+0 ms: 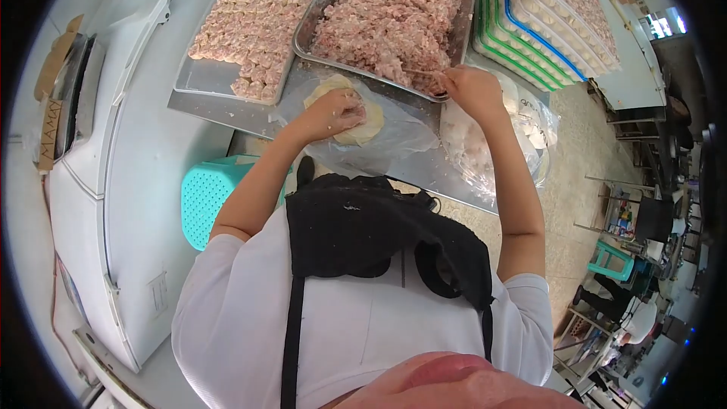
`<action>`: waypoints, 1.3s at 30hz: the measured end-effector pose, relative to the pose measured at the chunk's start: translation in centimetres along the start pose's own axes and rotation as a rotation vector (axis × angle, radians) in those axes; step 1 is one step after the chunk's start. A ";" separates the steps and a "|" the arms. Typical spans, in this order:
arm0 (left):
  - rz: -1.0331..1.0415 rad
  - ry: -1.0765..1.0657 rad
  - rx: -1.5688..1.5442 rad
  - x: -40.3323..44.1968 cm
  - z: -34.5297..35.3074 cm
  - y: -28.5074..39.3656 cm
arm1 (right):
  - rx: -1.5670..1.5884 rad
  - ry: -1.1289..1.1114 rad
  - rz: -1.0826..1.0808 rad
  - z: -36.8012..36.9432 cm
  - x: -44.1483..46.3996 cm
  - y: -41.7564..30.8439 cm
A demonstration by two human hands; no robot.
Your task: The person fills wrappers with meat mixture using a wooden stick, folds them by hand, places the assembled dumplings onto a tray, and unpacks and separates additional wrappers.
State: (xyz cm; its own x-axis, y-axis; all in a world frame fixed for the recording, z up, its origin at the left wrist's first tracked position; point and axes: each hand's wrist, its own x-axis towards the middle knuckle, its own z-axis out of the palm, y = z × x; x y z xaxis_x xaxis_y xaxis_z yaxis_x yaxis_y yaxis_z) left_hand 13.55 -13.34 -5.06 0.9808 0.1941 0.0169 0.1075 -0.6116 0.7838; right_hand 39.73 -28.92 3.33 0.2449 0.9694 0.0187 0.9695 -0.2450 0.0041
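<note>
My left hand is curled over a stack of round, pale dough wrappers that lies on a clear plastic sheet. Its fingers are closed, and what they hold is mostly hidden. At the near right corner of a deep metal tray, my right hand grips a thin stick-like tool. The tool's far end reaches into the pink minced meat that fills the tray.
Left of the meat stands a shallow tray with rows of filled dumplings. Stacked trays rise at the right, behind a plastic bag of white pieces. A turquoise stool stands below the table, beside a white freezer. Another person is far right.
</note>
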 end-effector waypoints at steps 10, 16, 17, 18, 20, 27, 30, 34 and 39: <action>-0.028 0.164 -0.046 -0.9 -2.4 -2.1 | 0.317 0.026 0.257 3.5 -1.5 -1.6; 0.043 0.185 0.203 -2.6 -3.3 -6.3 | -0.079 0.221 0.093 -0.1 0.6 -3.4; 0.144 0.229 0.262 -2.7 -2.8 -7.1 | -0.177 0.177 0.061 -0.3 0.7 -4.2; 0.247 0.275 0.322 -2.8 -2.9 -7.0 | -0.216 0.118 0.055 0.0 0.9 -5.1; 0.106 0.163 0.218 -3.1 -3.7 -7.1 | -0.292 0.002 0.043 0.9 1.1 -6.6; 0.128 0.304 0.098 -3.8 -6.2 -4.5 | -0.332 0.071 0.066 -4.7 1.1 -6.3; -0.009 0.293 -0.050 -3.3 -6.7 -4.6 | -0.374 -0.147 0.101 -2.4 1.9 -6.3; -0.053 0.302 -0.157 -3.2 -7.4 -4.3 | -0.182 -0.112 0.150 0.1 1.7 -9.2; -0.148 0.239 -0.433 -2.6 -7.6 -6.0 | 0.401 -0.027 0.320 3.9 -0.3 -2.8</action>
State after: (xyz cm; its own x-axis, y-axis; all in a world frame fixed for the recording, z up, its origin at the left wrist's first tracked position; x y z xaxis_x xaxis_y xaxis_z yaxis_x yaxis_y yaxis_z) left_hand 9.13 -4.33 -5.04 0.8901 0.4557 -0.0118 0.1155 -0.2004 0.9729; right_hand 36.94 -28.50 -0.62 0.5251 0.8481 -0.0700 0.7716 -0.5092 -0.3812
